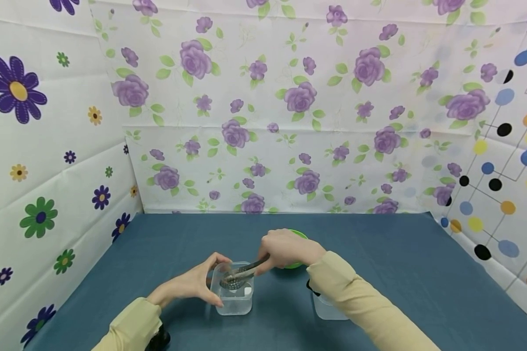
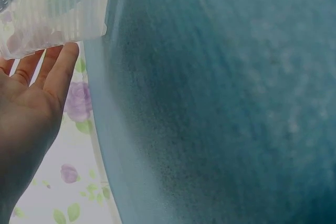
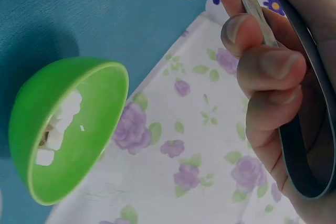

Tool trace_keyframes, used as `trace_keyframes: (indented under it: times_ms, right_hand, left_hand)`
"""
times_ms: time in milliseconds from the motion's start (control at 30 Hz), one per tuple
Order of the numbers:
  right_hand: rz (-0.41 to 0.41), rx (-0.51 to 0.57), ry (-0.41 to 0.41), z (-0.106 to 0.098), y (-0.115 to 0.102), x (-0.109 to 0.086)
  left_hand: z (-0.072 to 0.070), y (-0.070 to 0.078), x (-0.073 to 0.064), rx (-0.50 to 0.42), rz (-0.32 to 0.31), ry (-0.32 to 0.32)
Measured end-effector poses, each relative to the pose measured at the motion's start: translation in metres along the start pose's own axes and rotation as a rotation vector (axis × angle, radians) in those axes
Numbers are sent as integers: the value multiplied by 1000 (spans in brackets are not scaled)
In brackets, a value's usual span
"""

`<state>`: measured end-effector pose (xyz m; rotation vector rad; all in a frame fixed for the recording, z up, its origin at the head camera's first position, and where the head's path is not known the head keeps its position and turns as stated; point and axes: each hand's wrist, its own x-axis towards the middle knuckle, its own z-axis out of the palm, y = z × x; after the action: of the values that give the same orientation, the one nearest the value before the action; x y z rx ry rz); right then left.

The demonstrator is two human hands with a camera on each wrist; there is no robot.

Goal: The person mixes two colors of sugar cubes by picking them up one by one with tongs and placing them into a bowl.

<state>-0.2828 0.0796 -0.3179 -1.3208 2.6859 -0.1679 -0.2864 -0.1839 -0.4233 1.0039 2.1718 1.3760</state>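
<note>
My left hand (image 1: pixel 195 282) holds a clear plastic container (image 1: pixel 236 306) between the thumb on its near side and the fingers behind it. The left wrist view shows fingers against the ribbed wall of the container (image 2: pixel 79 17). My right hand (image 1: pixel 285 249) grips metal tongs (image 1: pixel 255 264), whose perforated ends are down in the container's opening. A small white piece (image 1: pixel 247 291) shows inside. In the right wrist view, fingers curl round the folded strip of the tongs (image 3: pixel 295 161). Whether the tong ends hold anything is unclear.
Behind the right hand, a green bowl (image 1: pixel 299 234) is partly hidden; the right wrist view shows several white cubes (image 3: pixel 54 139) and something brown in it. Another clear container (image 1: pixel 327 311) stands partly under the right forearm. Patterned cloth walls (image 1: pixel 254 161) enclose the blue tabletop (image 1: pixel 193 234).
</note>
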Motion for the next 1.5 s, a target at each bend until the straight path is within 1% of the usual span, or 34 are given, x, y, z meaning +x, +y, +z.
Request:
trace_keyframes:
  times_ms: [100,200,367,500,633,733,900,1133,1367,1500]
  right_hand:
    - [24,54,12,2,4,-4]
    - [25,92,26,4,8,-6]
    - [-1,134,50,5,11,-11]
    - [-19,155,79,1,15,-17]
    - [-63,161,120,-1,23,-23]
    - [-79,189,134,-2,28,-28]
    - [-37,229,145,-6,34,-38]
    - [5,256,165,-11,46,-53]
    - [121,298,180,-14,57,-68]
    - [155,298,194,-14,63,-75]
  left_hand:
    - [-1,0,0,1,-10,5]
    - [-1,0,0,-8,-17,4]
    - [-1,0,-1,-9,-19,5]
    - [-1,0,0,-1,-27,5]
    - [-2,0,0,3,-26,1]
    - [-2,0,0,2,-22,-2]
    - [-2,0,0,-16,-23,-12]
    - [-1,0,0,-22,-16,-21]
    - [0,-1,0,-38,-3,-27]
    - [-1,-1,1,-36,0,-29]
